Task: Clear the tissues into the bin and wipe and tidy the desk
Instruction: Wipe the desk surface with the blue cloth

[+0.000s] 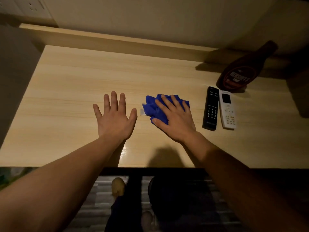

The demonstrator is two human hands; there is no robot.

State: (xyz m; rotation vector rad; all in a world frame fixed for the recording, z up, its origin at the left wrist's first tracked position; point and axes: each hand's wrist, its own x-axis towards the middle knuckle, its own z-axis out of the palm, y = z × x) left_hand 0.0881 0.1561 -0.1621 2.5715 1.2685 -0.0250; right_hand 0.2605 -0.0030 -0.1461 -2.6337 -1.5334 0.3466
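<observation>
- Desk (70, 84): pale wood-grain top with a raised ledge along the back, against a plain wall.
- Left hand (115, 117): released, holding nothing. Palm down, fingers straight and spread over the bare wood near the desk's middle. Whether the palm touches the surface cannot be told.
- Right hand (175, 118): not clenched. Fingers lie straight across the top of the cloth and press it to the desk, with the thumb along its near edge.
- Blue cloth (153, 107): bunched, lying on the desk right of centre, half covered by the right hand. A small pale tag shows at its left edge. It is just beside the left hand and apart from it.
- Black remote (210, 108): flat on the desk, right of the cloth, buttons up.
- White remote (227, 109): flat, side by side with the black remote and touching it or nearly so.
- Brown syrup bottle (242, 71): standing at the back right corner, just behind the remotes.
- Wall socket (33, 7): top left, on the wall.
- Slippered foot (118, 185): on the floor below the desk's front edge.
</observation>
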